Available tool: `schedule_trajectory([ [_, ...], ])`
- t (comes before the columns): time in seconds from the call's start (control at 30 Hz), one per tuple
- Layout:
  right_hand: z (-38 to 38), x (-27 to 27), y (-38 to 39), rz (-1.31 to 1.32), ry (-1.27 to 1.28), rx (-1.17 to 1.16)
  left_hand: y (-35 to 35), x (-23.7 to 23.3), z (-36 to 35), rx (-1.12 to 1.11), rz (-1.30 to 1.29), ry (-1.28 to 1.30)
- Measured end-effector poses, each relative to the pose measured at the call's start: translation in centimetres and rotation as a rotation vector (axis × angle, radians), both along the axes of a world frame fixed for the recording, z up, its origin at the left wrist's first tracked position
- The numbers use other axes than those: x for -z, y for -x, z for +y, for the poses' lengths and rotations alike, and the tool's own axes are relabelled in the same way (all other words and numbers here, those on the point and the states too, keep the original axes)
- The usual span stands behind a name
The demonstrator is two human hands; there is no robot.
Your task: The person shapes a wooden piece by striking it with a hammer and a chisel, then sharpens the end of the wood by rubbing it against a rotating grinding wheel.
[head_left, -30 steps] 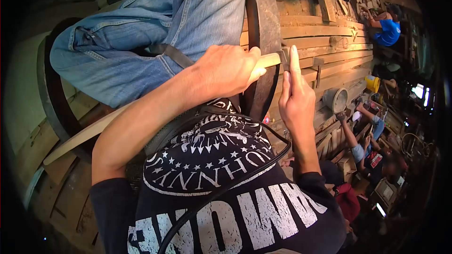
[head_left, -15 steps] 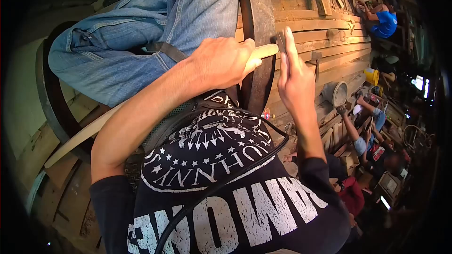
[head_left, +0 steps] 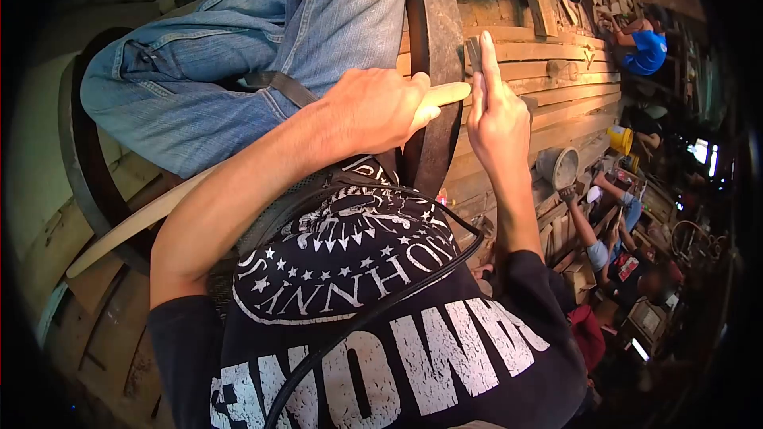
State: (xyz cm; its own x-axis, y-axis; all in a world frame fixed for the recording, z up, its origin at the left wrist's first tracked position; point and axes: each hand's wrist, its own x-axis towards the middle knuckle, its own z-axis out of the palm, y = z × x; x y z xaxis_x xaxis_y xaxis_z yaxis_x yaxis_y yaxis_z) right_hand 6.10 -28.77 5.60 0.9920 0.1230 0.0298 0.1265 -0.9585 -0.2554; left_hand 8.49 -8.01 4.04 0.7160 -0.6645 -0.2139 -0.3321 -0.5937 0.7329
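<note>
My left hand (head_left: 381, 111) is closed around a pale wooden strip (head_left: 451, 94), whose rounded end sticks out past the fingers to the right. A long pale length of wood (head_left: 143, 224), in line with it, runs back under my left forearm to the lower left. My right hand (head_left: 499, 115) is just beyond the strip's end, index finger stretched out. Its fingers pinch a small flat brownish piece (head_left: 471, 54), partly hidden behind the index finger. A dark curved band (head_left: 435, 24) passes beneath the strip.
Wooden planks (head_left: 548, 95) form the floor at right. A grey bucket (head_left: 558, 165) and a yellow bucket (head_left: 620, 140) stand there. A person in blue (head_left: 648, 52) is at the upper right, with other people lower right. A black cable (head_left: 373, 310) crosses my shirt.
My right hand has turned slightly, and the flat piece now shows more of its broad face. The strip's end is slightly lower. My left hand keeps its hold.
</note>
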Motion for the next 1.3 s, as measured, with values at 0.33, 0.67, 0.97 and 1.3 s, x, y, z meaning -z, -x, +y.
schedule_trajectory([
  [0.33,-0.4,-0.4,1.4,0.053,-0.038,0.017,0.0,0.5,-0.1,0.081,-0.009,-0.064],
  [0.67,-0.7,0.2,1.5,0.042,-0.011,0.048,-0.1,0.2,0.0,0.054,-0.007,-0.047],
  [0.97,-0.6,-0.2,4.1,0.084,-0.109,0.138,-0.1,0.3,0.2,0.033,-0.022,0.003],
  [1.3,-0.8,-0.1,3.1,0.034,-0.059,0.069,-0.2,-0.6,0.3,0.012,-0.024,0.048],
])
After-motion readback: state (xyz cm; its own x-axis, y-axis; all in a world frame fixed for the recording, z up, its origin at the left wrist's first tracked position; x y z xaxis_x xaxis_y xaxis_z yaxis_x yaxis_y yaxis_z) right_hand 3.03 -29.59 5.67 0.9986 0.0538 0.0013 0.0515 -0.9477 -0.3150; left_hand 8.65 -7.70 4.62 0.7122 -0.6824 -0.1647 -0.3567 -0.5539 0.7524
